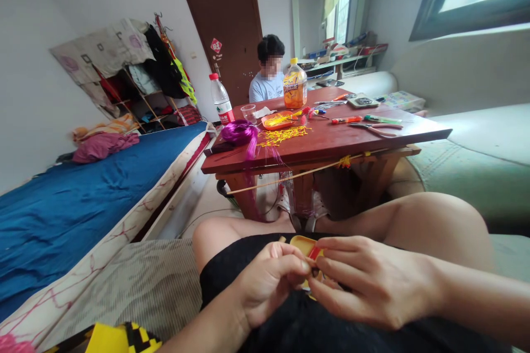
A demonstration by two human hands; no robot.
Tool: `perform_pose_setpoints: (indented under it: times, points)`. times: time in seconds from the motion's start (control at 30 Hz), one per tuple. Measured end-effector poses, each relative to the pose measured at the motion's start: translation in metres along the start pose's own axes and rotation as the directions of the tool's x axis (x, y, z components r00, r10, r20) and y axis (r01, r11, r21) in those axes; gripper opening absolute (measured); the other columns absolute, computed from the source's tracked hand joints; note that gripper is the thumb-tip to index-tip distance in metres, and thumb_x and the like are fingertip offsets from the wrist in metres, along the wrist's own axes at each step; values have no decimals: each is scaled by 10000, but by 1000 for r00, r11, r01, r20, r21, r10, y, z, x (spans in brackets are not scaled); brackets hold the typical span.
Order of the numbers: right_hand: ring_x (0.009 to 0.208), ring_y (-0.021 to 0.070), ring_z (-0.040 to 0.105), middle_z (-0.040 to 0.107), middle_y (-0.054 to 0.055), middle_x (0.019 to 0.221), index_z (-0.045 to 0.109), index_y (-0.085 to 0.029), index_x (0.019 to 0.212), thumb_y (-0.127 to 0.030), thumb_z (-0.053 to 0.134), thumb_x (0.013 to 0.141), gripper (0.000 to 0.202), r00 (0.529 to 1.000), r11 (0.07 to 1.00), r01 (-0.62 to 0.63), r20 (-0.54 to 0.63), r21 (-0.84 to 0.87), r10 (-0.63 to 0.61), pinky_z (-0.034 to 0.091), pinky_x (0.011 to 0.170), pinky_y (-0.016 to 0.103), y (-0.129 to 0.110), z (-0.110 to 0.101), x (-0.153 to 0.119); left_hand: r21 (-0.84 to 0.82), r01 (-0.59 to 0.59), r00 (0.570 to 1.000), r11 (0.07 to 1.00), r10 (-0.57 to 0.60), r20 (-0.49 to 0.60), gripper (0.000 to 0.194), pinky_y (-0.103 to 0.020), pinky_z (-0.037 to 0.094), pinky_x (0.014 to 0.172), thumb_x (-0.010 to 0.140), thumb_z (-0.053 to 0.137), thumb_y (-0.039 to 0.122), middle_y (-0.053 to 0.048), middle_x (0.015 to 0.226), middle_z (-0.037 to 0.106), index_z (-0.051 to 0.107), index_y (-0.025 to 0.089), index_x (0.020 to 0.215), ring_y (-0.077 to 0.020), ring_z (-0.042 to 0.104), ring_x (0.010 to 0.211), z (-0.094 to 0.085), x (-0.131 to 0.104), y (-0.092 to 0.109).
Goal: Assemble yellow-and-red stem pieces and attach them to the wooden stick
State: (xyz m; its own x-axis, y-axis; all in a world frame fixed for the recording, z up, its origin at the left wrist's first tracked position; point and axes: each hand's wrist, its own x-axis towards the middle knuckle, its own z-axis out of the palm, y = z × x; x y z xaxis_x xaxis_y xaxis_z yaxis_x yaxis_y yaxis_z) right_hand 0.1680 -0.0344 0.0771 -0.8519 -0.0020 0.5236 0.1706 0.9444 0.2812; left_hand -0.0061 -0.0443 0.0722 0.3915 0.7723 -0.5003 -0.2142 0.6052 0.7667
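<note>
Over my lap, my left hand point(273, 278) is closed in a pinch, thumb against bent fingers. My right hand point(366, 276) meets it from the right, its fingertips pressed together close to the left thumb. Whatever small piece sits between the fingertips is too hidden to name. Just behind the fingers, a small yellow tray point(301, 242) rests on the black cloth on my lap, partly covered by my hands. A red strip point(314, 253) shows at the tray, beside my right fingertips.
Ahead, a red-brown table point(232, 164) bears purple thread point(240, 132), yellow sticks point(285, 135), an orange dish point(267, 123), bottles and pliers point(379, 129). A thin wooden rod point(285, 178) crosses its front edge. A person point(265, 87) sits behind it. A blue-covered bed point(103, 193) lies left.
</note>
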Motion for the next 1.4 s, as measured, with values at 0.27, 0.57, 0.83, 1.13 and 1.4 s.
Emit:
perform_pose_setpoints:
  times: [0.27, 0.57, 0.83, 1.13, 1.4]
  points:
    - [503, 149, 519, 597, 42, 580, 598, -134, 802, -107, 319, 883, 292, 980, 956, -198, 44, 216, 193, 461, 560, 299, -4, 10, -2, 151, -115, 993, 982, 113, 18, 36, -198, 313, 540, 521, 600, 136, 20, 510, 497, 572, 130, 500, -73, 403, 511, 1, 3, -4]
    - [275, 53, 374, 495, -81, 416, 456, -196, 770, -483, 474, 827, 293, 436, -362, -557, 635, 747, 638, 302, 291, 147, -8, 27, 5, 825, -558, 458, -91, 795, 397, 147, -270, 397, 668, 740, 522, 74, -34, 794, 521, 572, 166, 637, -143, 492, 737, -2, -7, -17]
    - [227, 47, 356, 516, -71, 367, 474, -180, 749, -480, 568, 739, 315, 455, -579, -454, 735, 677, 503, 238, 245, 121, -4, 41, 1, 620, -462, 346, -635, 514, 785, 139, -298, 357, 700, 788, 497, 53, -25, 856, 690, 583, 162, 781, -142, 539, 713, -15, -11, -14]
    - [608, 166, 616, 671, 18, 660, 604, -165, 818, -105, 562, 704, 136, 436, 185, -849, 461, 494, 773, 430, 564, 247, -6, 19, 11, 809, -345, 464, -476, 663, 588, 164, -313, 309, 647, 833, 448, 72, -34, 789, 656, 577, 152, 770, -167, 510, 702, -11, -5, -17]
    - [649, 173, 615, 680, 40, 718, 661, -163, 770, -141, 527, 812, 142, 475, 363, -877, 452, 314, 755, 422, 597, 242, -9, 21, 15, 860, -298, 486, -415, 710, 510, 142, -322, 312, 646, 845, 458, 99, -38, 810, 647, 582, 147, 796, -175, 499, 711, -10, -2, -26]
